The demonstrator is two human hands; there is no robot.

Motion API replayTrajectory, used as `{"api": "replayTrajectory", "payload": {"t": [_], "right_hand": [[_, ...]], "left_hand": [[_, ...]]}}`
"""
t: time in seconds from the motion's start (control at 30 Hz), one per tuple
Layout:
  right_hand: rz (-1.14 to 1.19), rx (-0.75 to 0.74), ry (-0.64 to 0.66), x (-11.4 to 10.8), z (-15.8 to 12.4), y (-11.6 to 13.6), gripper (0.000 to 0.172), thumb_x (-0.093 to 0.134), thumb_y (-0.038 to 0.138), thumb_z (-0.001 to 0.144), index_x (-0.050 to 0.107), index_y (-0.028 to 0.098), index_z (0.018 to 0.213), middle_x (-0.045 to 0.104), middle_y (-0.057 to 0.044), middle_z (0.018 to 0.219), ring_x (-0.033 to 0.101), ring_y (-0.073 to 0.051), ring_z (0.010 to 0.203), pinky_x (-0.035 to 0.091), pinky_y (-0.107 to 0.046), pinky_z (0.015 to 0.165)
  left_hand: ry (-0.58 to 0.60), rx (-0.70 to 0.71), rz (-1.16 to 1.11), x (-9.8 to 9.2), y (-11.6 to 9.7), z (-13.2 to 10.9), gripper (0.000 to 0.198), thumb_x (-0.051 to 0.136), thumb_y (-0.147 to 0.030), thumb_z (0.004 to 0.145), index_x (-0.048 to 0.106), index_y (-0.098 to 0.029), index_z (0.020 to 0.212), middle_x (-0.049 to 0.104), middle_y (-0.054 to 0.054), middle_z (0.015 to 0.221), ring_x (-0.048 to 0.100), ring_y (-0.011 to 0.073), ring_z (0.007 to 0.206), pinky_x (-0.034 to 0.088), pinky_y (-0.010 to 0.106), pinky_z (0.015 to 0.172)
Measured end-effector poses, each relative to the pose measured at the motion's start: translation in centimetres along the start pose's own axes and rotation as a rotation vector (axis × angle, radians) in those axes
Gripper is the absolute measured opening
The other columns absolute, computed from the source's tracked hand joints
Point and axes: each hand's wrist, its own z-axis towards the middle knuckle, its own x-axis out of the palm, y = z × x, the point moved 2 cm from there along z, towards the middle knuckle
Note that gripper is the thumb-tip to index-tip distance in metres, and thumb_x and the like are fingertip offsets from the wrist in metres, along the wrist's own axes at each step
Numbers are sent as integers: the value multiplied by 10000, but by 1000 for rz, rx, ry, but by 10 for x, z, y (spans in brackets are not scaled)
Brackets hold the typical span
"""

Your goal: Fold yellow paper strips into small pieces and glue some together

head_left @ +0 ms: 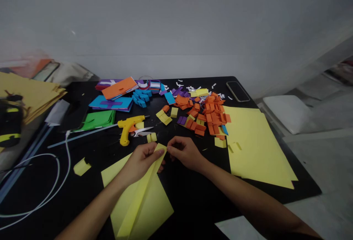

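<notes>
My left hand [142, 163] is closed on a long folded strip of yellow paper [139, 199], thumb on top near its far end. The strip slants down toward the table's near edge. My right hand [186, 152] has its thumb and fingers pinched together at the tip of that strip; whether it grips the paper I cannot make out for certain. Beneath the strip lies a yellow paper sheet [158, 210]. Just beyond my hands are scissors [141, 132], a yellow glue gun [126, 129] and small folded yellow paper pieces [164, 117].
Orange folded paper pieces [213, 117] are heaped beside a stack of yellow sheets [255, 148] on the right. A phone [238, 91] rests in the far right corner. Green paper [99, 120] and a blue paper stack [111, 102] sit left; a white cable [58, 175] loops nearby.
</notes>
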Motion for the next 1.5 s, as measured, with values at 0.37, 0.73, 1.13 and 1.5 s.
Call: {"api": "replayTrajectory", "payload": {"t": [0.37, 0.73, 1.13, 1.5], "right_hand": [[95, 39, 27, -1, 0, 4, 199, 712, 355, 793, 631, 177, 757, 605, 35, 586, 575, -121, 506, 487, -242, 515], [26, 9, 13, -2, 1, 3, 340, 741, 489, 844, 650, 167, 783, 596, 33, 607, 543, -101, 483, 447, -222, 474], [221, -163, -339, -27, 10, 12, 335, 722, 510, 878, 607, 203, 814, 599, 45, 590, 576, -119, 505, 506, -243, 509], [224, -102, -136, -22, 3, 13, 397, 787, 533, 815, 574, 204, 752, 628, 23, 613, 590, -130, 535, 506, -266, 549]], "left_hand": [[73, 11, -30, 2, -1, -1, 399, 746, -542, 854, 694, -147, 844, 687, 4, 678, 637, 135, 564, 513, 240, 564], [139, 18, -38, 7, 0, -3, 377, 729, -523, 874, 673, -156, 811, 652, -15, 657, 621, 130, 545, 509, 243, 544], [-49, -23, 171, -37, -30, -11, 380, 804, -514, 774, 680, -159, 726, 729, 32, 640, 657, 144, 512, 530, 241, 521], [-590, 485, -200, -65, -40, -18, 207, 830, -312, 784, 686, -176, 723, 642, -25, 576, 567, 114, 497, 493, 222, 496]]}}
